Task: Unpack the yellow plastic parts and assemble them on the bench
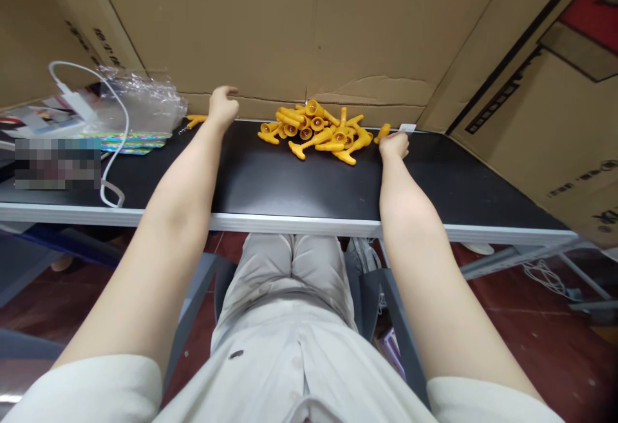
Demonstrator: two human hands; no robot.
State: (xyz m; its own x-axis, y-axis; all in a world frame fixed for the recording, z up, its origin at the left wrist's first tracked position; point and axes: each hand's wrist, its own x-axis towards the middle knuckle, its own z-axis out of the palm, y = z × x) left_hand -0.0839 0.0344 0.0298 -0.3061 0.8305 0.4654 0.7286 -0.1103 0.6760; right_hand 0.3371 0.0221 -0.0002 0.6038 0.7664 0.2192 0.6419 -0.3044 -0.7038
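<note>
A pile of yellow-orange plastic pieces [316, 132] lies at the back of the black tabletop; several have round cup-shaped ends and branching arms. My left hand [224, 109] is raised left of the pile, close to the cardboard, fingers curled in; whatever they may hold is hidden. My right hand [396, 145] is closed at the pile's right side. A single yellow plastic piece [383, 132] sticks out at its thumb side and appears gripped there. Beyond my left forearm lies another yellow piece [196, 120] with what looks like a small metal chain.
Tall cardboard [270, 30] walls the table's back and right side. On the left are clear plastic bags [149, 104], a white cable [126, 133] and colourful packets [140, 141]. A small white item [407, 128] is behind my right hand. A metal edge [294, 223] runs along the front.
</note>
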